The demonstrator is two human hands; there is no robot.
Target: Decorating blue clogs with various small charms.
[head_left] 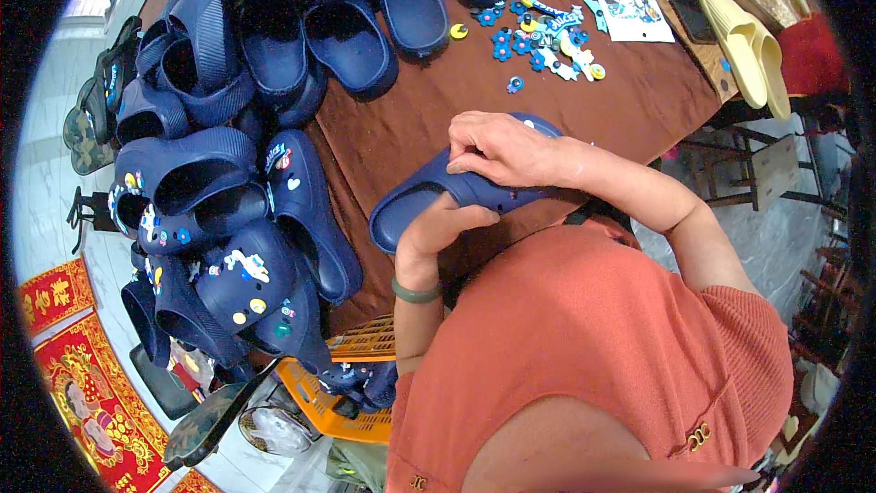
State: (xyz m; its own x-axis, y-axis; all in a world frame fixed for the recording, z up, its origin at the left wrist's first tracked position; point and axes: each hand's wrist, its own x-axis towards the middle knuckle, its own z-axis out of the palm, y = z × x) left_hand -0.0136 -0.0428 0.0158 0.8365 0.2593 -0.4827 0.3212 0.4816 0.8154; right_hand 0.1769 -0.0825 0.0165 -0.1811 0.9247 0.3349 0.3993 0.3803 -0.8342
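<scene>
A navy blue clog [411,196] lies tilted over the brown cloth just in front of me, its open heel toward the left. My left hand [443,226] reaches into its foot opening, thumb along the outer side, and grips it; the fingers inside are hidden. Over the upper of the shoe, my right hand [502,151] is closed in a pinch against it. Whatever sits between those fingertips is hidden. A small white charm shows on the toe part beyond the right hand. Past the clog lies a loose pile of colourful shoe charms [547,41].
Plain navy clogs [351,46] are heaped at the far left, with charm-decorated clogs [246,265] nearer. An orange plastic basket [338,411] with more clogs stands below the table edge. Pale yellow slides [744,46], a white charm packet [630,5] and a white shoe lie far right.
</scene>
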